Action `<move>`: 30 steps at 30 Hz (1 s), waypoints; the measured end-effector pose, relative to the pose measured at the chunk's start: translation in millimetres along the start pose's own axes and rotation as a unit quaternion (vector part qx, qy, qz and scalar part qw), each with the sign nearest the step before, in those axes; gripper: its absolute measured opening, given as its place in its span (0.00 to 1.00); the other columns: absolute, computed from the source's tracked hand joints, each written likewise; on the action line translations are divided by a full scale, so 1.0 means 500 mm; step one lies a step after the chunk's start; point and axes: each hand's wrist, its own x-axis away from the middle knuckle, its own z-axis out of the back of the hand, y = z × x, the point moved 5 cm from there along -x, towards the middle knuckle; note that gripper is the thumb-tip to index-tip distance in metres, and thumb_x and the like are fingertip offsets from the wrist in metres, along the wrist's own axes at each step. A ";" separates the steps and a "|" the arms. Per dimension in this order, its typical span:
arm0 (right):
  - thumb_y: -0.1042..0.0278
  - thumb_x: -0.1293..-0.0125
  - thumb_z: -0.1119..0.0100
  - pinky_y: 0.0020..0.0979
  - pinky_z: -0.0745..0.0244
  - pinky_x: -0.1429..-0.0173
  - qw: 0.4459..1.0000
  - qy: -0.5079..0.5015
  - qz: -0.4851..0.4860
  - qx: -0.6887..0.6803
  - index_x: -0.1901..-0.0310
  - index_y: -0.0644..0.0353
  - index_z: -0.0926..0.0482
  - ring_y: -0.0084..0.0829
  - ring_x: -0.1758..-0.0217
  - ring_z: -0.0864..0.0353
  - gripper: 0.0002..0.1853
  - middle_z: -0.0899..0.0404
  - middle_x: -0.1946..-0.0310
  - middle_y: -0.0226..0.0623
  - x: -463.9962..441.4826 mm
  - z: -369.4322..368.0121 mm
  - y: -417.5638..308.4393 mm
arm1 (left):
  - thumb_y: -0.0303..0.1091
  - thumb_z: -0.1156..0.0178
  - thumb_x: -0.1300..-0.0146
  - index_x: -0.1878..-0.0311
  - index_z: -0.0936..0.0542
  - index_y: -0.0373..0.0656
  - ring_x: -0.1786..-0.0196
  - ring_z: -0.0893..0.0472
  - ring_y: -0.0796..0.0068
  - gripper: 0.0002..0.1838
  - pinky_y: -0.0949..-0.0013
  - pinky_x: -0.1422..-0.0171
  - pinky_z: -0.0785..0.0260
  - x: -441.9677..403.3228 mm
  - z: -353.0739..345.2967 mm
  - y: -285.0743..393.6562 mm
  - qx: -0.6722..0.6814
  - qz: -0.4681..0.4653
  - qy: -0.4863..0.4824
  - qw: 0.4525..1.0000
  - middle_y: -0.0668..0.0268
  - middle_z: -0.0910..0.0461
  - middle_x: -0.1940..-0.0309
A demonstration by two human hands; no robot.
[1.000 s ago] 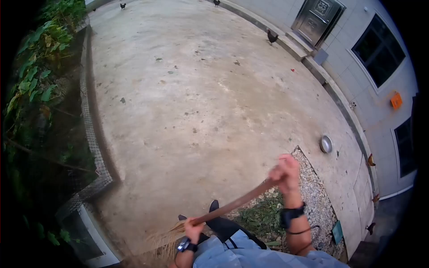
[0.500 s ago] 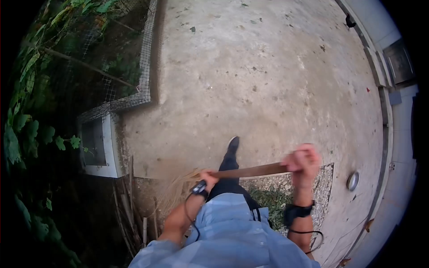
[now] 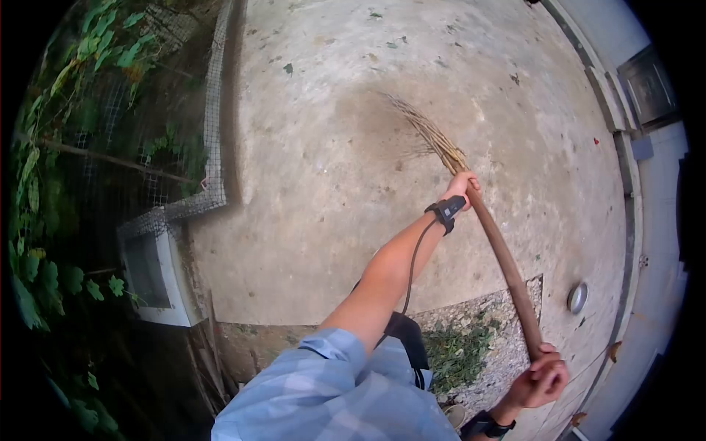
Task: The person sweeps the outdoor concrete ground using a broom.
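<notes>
A twig broom (image 3: pixel 506 257) with a long brown handle runs slantwise across the head view. My left hand (image 3: pixel 463 188) grips it low, where the handle meets the twigs, with the arm stretched forward. Around the handle's other end, at the lower right, the fingers of my right hand (image 3: pixel 543 376) are closed. The broom's twigs (image 3: pixel 423 131) fan out to the upper left over the concrete ground (image 3: pixel 331 184); whether the tips touch it I cannot tell. Both wrists carry black straps with devices.
Wire-mesh fencing (image 3: pixel 213 125) with leafy plants runs along the left, above a white-framed box (image 3: pixel 170 283) and sticks. Green weeds (image 3: pixel 460 353) grow in a gravel patch at the bottom. A metal bowl (image 3: pixel 578 298) lies on the right, near the building's step (image 3: pixel 625 176).
My left hand has swung forward and right, carrying the twigs up and away from my body's left side. My right hand has moved down and right with the handle end.
</notes>
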 end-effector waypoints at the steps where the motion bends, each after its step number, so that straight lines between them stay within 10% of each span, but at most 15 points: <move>1: 0.71 0.38 0.59 0.34 0.37 0.58 0.998 0.053 -0.029 -0.032 0.65 0.61 0.31 0.18 0.81 0.44 0.06 0.46 0.86 0.24 -0.016 0.052 0.019 | 0.29 0.48 0.55 0.84 0.35 0.45 0.84 0.32 0.70 0.07 0.67 0.79 0.37 0.012 -0.017 -0.009 -0.007 -0.012 -0.003 1.000 0.65 0.35 0.89; 9: 0.70 0.37 0.60 0.26 0.41 0.64 0.942 0.063 -0.188 -0.270 0.58 0.61 0.33 0.15 0.83 0.47 0.09 0.48 0.87 0.22 -0.097 0.308 0.161 | 0.26 0.48 0.53 0.78 0.36 0.45 0.82 0.37 0.73 0.07 0.69 0.75 0.39 0.215 0.192 -0.175 0.194 -0.022 0.155 0.968 0.69 0.40 0.87; 20: 0.72 0.46 0.47 0.30 0.31 0.78 0.867 -0.193 -0.324 -0.327 0.68 0.63 0.32 0.21 0.89 0.38 0.06 0.38 0.91 0.26 -0.119 -0.215 0.251 | 0.30 0.52 0.60 0.87 0.40 0.48 0.87 0.38 0.71 0.08 0.71 0.77 0.39 0.456 0.612 -0.130 0.334 -0.174 0.378 0.846 0.68 0.40 0.91; 30: 0.70 0.41 0.54 0.25 0.38 0.71 0.982 -0.069 -0.113 -0.132 0.76 0.59 0.38 0.16 0.90 0.47 0.08 0.47 0.92 0.22 -0.177 0.028 0.069 | 0.35 0.49 0.59 0.90 0.41 0.50 0.88 0.41 0.70 0.13 0.69 0.79 0.45 0.108 0.212 -0.097 0.155 -0.039 0.146 0.976 0.70 0.44 0.93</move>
